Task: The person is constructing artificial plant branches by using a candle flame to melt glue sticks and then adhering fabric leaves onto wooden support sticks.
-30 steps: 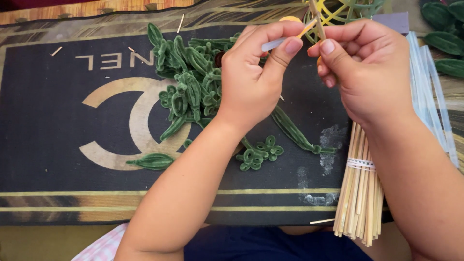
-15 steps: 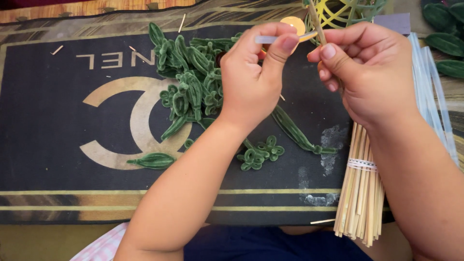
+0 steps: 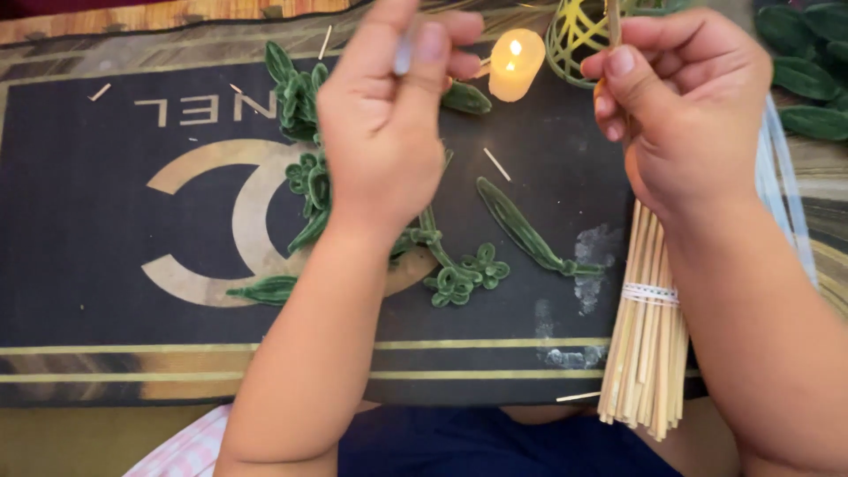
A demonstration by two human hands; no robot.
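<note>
My left hand (image 3: 389,115) is raised over the dark mat (image 3: 106,265), fingers pinched on a thin clear stick (image 3: 404,55). My right hand (image 3: 680,106) is at the upper right, closed on a thin wooden stick (image 3: 612,19) that stands upright. Between the two hands a small lit candle (image 3: 515,64) burns on the mat. Green chenille leaves and loops (image 3: 305,168) lie under and around my left hand, and one long green leaf (image 3: 521,225) lies to its right. A tied bundle of wooden sticks (image 3: 645,344) lies under my right wrist.
A yellow-green woven ball (image 3: 574,40) sits behind the candle. More green leaves (image 3: 808,75) lie at the far right, beside several clear sticks (image 3: 786,185). Small stick bits (image 3: 99,92) are scattered on the mat. The mat's near edge borders my lap.
My hands have moved apart, the left one to the left, and the candle now shows between them. The view has shifted, so everything appears lower and closer.
</note>
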